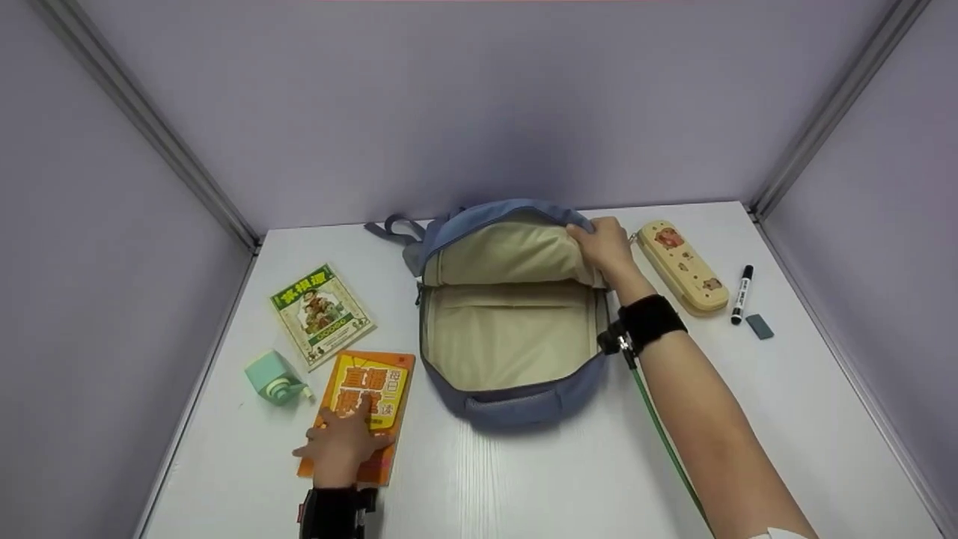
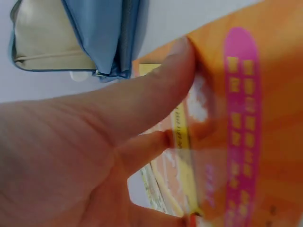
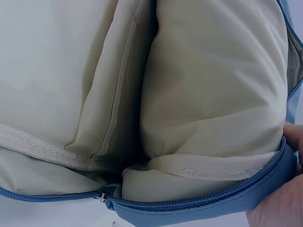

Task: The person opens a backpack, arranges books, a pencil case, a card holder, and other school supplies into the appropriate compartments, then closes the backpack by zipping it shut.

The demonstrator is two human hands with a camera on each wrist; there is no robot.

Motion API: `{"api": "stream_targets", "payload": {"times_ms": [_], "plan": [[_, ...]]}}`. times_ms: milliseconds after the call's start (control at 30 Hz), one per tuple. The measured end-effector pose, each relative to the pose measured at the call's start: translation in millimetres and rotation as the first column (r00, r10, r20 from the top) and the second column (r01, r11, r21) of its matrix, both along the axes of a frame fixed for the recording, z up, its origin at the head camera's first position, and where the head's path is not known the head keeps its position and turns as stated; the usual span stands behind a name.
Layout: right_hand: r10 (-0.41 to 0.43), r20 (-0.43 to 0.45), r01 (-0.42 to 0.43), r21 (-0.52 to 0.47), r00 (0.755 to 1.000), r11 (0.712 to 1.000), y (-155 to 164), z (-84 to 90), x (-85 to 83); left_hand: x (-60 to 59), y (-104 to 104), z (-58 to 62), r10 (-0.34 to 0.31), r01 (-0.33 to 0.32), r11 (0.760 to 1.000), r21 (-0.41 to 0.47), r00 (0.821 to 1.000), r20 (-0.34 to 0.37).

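Observation:
A blue backpack [image 1: 516, 408] lies unzipped in the middle of the white table, its beige lining showing. At the upper right of its opening, my right hand [image 1: 605, 243] grips the edge of the raised flap [image 1: 509, 251]. In the right wrist view the thumb and part of the hand [image 3: 279, 203] show at the zipped rim. My left hand [image 1: 340, 442] rests with spread fingers on the cover of an orange book [image 1: 400, 374]. The left wrist view has the thumb [image 2: 161, 85] stretched along the cover near the book's edge.
Left of the backpack lie a green-and-cream booklet [image 1: 322, 314] and a mint-green pump bottle [image 1: 273, 376] on its side. To the right are a yellow pencil case [image 1: 685, 266], a black-and-white marker [image 1: 742, 294] and a dark eraser-like block [image 1: 760, 326]. Grey panels [image 1: 479, 97] enclose the table [image 1: 479, 494].

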State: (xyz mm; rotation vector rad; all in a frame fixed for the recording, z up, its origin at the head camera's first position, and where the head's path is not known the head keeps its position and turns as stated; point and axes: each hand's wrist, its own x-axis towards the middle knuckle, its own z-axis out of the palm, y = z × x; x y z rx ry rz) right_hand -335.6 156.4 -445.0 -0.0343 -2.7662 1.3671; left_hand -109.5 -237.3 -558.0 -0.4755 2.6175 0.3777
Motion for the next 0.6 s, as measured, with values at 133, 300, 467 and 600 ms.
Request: {"api": "stream_targets", "payload": {"times_ms": [133,300,467,600], "plan": [[-0.008,-0.011,0.008,0.012,1.000,1.000,0,-2.2,1.2,-6.8,0,-8.9,0.006,-0.008,1.000,-0.015,0.991,-0.131],[-0.011,-0.007,0.011,0.011,1.000,1.000,0,-6.0,1.8,-6.3,-3,-13.2,0.066,-0.046,0.996,0.082,0.964,-0.256],[-0.008,-0.004,0.008,-0.005,1.000,1.000,0,-7.5,1.9,1.4,-16,-2.8,0.161,-0.132,0.978,0.161,0.971,-0.179],[-0.009,-0.008,0.009,-0.011,1.000,1.000,0,-6.5,3.5,5.8,-31,1.3,0.200,-0.179,0.970,0.163,0.972,-0.124]]}}
